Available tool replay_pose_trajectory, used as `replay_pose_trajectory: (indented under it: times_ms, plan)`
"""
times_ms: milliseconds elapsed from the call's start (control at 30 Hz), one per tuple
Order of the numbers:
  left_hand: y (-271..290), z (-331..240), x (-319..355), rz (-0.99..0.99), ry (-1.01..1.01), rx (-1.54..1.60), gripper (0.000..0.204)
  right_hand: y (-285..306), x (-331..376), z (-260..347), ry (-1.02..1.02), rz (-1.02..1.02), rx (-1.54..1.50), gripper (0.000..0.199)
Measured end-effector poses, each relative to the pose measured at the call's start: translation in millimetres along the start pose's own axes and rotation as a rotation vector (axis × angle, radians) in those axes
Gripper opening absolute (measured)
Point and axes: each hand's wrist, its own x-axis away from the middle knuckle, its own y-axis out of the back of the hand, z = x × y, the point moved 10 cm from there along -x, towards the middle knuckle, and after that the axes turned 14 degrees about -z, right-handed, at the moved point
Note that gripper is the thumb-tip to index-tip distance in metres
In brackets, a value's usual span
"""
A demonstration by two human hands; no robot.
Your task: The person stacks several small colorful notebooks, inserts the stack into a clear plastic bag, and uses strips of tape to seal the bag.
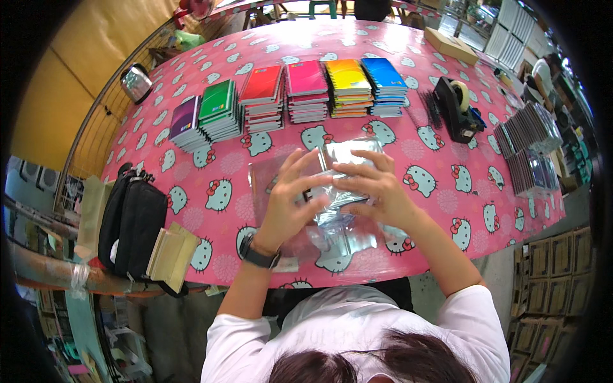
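Note:
Clear plastic bags or sleeves lie overlapping on the table in front of me, creased and shiny. My left hand rests over their left part with its fingers spread and the thumb toward the middle. From the other side, my right hand lies on the shiny plastic, fingers apart and slightly bent. Between the hands some dark marks show through the plastic; what lies under it is hard to make out. Beyond the hands stands a row of spiral notebook stacks: purple, green, red, pink, yellow and blue.
A black tape dispenser stands right of the notebooks, with plastic-wrapped stacks farther right. Left are a black bag and a metal kettle. A cardboard box sits far right. Another person is beyond it.

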Motion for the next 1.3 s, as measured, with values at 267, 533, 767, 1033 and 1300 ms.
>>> replay_pose_trajectory:
  times_ms: [267,533,767,1033,1300]
  plan:
    - [-4,-21,31,0.001,-0.258,-0.280,0.036,52,11,-55,-0.173,-0.216,-0.168,0.022]
    - [-15,-25,29,-0.043,-0.290,-0.240,0.035,269,142,-416,-1.131,-0.512,0.568,0.044]
    - [-11,-27,29,-0.034,-0.296,-0.288,0.034,247,118,-401,-0.925,-0.525,0.348,0.035]
    - [-9,-29,28,-0.065,-0.319,-0.307,0.031,172,201,-380,-1.555,-0.713,-0.478,0.014]
    - [-3,-25,33,-0.139,-0.318,-0.218,0.040,27,69,-106,-1.211,-0.325,-0.894,0.015]
